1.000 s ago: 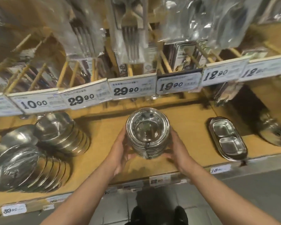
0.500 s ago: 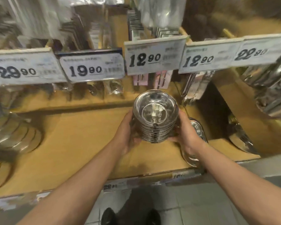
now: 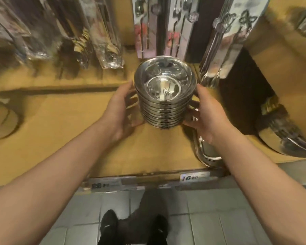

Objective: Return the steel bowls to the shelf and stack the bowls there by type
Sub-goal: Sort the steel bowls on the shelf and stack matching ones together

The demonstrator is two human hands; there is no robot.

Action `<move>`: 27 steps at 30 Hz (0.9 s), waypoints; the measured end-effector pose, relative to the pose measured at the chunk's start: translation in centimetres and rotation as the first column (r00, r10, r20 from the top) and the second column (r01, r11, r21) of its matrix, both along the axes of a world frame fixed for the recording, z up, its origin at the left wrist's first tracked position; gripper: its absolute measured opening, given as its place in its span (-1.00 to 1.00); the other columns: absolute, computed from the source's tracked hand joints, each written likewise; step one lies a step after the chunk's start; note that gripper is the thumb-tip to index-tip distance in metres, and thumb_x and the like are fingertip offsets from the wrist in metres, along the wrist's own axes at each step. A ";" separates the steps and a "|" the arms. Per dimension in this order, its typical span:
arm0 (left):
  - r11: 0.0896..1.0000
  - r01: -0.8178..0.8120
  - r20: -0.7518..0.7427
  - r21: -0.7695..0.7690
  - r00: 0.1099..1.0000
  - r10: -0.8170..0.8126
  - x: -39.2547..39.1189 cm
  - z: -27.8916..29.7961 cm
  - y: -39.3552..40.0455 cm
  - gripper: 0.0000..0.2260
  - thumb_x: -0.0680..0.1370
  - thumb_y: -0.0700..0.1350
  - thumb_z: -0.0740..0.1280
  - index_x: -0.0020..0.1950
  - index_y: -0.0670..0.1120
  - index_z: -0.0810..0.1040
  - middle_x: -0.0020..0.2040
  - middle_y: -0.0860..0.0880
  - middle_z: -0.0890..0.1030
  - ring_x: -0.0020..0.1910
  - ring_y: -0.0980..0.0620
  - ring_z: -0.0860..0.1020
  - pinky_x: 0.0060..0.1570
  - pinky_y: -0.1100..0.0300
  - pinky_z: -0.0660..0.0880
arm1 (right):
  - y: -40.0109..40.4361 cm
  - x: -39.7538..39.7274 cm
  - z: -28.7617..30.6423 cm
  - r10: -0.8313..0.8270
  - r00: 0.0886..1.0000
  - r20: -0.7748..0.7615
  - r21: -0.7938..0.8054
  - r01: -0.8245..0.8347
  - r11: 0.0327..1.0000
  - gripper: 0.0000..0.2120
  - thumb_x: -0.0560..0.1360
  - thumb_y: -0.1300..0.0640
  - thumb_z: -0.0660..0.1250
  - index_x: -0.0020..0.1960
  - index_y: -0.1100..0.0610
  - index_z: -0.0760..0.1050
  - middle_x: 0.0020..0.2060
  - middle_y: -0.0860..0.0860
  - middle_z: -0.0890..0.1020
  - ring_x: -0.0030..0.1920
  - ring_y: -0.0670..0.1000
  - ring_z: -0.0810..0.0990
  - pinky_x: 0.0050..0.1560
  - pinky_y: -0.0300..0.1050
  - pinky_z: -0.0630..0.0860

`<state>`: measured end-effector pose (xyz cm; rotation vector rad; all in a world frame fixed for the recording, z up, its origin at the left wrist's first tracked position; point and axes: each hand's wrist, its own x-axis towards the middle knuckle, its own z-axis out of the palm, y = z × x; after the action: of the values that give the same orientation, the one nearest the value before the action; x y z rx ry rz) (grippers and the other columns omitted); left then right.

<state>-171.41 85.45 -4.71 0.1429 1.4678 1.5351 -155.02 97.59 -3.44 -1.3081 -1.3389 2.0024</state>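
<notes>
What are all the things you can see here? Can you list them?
Bowls: one nested stack, silver steel, held between both hands over the shelf.
Shelf: one, yellow-brown, across the middle.
Tray: one, silver, on the shelf under the right wrist, partly hidden.
Right bowls: blurred silver stack, on the shelf at far right.
Left bowls: blurred silver stack, at the left edge.
Cutlery packs: several, shiny clear wrap, hanging behind the shelf.
Price tags: two readable as tags, white, on the shelf's front edge.
Floor: grey tiles, below.
Shoes: two, black, at the bottom.
Left hand: one, holds the stack's left side.
Right hand: one, holds the stack's right side.
</notes>
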 end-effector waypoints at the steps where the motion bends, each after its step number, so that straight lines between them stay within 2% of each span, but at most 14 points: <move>1: 1.000 0.001 -0.039 -0.002 0.999 -0.001 -0.1 0.2 0.1 -0.51 0.57 0.30 0.21 0.31 0.01 0.60 0.27 0.02 0.61 0.22 0.01 0.54 0.07 -0.09 0.58 | 0.0 0.0 0.1 0.002 1.000 0.005 0.020 -0.002 1.000 -0.68 0.64 -0.17 0.16 0.24 -0.05 0.56 0.04 -0.06 0.70 0.08 -0.03 0.66 -0.09 -0.10 0.63; 4: 1.000 0.019 -0.111 0.001 0.994 -0.018 0.2 0.8 0.5 -0.51 0.57 0.33 0.18 0.26 0.04 0.64 0.22 0.04 0.64 0.22 0.02 0.55 0.11 -0.12 0.58 | 0.0 -0.1 0.3 0.011 1.000 0.021 0.091 -0.013 0.996 -0.71 0.66 -0.14 0.14 0.19 -0.06 0.57 0.07 -0.07 0.69 0.14 -0.03 0.62 0.08 -0.01 0.59; 6: 1.000 0.022 -0.125 -0.002 0.992 -0.022 0.5 1.0 0.6 -0.51 0.57 0.33 0.17 0.24 0.05 0.65 0.18 0.06 0.66 0.19 0.04 0.57 0.06 -0.10 0.60 | 0.0 -0.1 0.5 0.006 0.999 0.032 0.104 -0.010 0.995 -0.70 0.65 -0.16 0.14 0.20 -0.07 0.56 0.04 -0.09 0.69 0.11 -0.05 0.63 0.03 -0.04 0.59; 10: 1.000 0.024 -0.130 0.010 0.991 -0.022 0.8 0.9 0.4 -0.52 0.55 0.36 0.17 0.17 0.08 0.67 0.12 0.10 0.69 0.17 0.06 0.58 0.02 -0.06 0.58 | -0.1 -0.1 0.6 -0.001 0.999 0.043 0.116 -0.004 0.993 -0.63 0.64 -0.18 0.15 0.32 -0.06 0.52 0.11 -0.09 0.68 0.14 -0.04 0.63 0.00 -0.05 0.59; 19: 0.999 0.025 -0.119 0.025 0.993 -0.022 1.4 0.9 0.8 -0.51 0.56 0.33 0.16 0.27 0.06 0.62 0.21 0.06 0.65 0.21 0.02 0.56 0.18 -0.16 0.52 | 0.1 0.0 0.9 -0.022 0.998 0.057 0.111 0.016 0.994 -0.67 0.63 -0.16 0.15 0.25 -0.07 0.57 0.13 -0.08 0.67 0.20 -0.02 0.60 0.16 0.05 0.56; 22: 0.999 0.018 -0.107 0.029 0.994 -0.015 1.4 0.8 0.8 -0.52 0.58 0.32 0.16 0.27 0.05 0.62 0.21 0.06 0.65 0.21 0.03 0.56 0.20 -0.16 0.51 | 0.0 0.1 0.9 -0.025 0.998 0.058 0.104 0.019 0.994 -0.64 0.62 -0.17 0.16 0.30 -0.05 0.54 0.17 -0.08 0.65 0.22 -0.01 0.59 0.17 0.05 0.56; 25: 0.999 0.026 -0.087 0.030 0.996 -0.024 1.3 0.8 0.5 -0.50 0.61 0.30 0.14 0.36 0.04 0.56 0.31 0.04 0.60 0.30 0.01 0.51 0.27 -0.18 0.47 | -0.1 0.1 0.7 -0.034 0.998 0.058 0.108 0.027 0.994 -0.63 0.63 -0.17 0.15 0.33 -0.06 0.52 0.24 -0.07 0.61 0.25 -0.01 0.56 0.25 0.10 0.53; 27: 0.999 0.023 -0.067 0.037 0.998 -0.021 1.5 0.9 0.1 -0.52 0.64 0.28 0.11 0.39 0.04 0.54 0.35 0.04 0.57 0.34 0.00 0.49 0.31 -0.17 0.45 | -0.4 0.5 0.6 -0.053 0.998 0.044 0.090 0.049 0.995 -0.65 0.64 -0.17 0.15 0.31 -0.07 0.53 0.13 -0.08 0.68 0.16 -0.05 0.63 0.15 0.00 0.59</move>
<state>-169.90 85.55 -3.77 0.2336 1.4850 1.5534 -154.56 97.20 -2.81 -1.3421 -1.3842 1.8677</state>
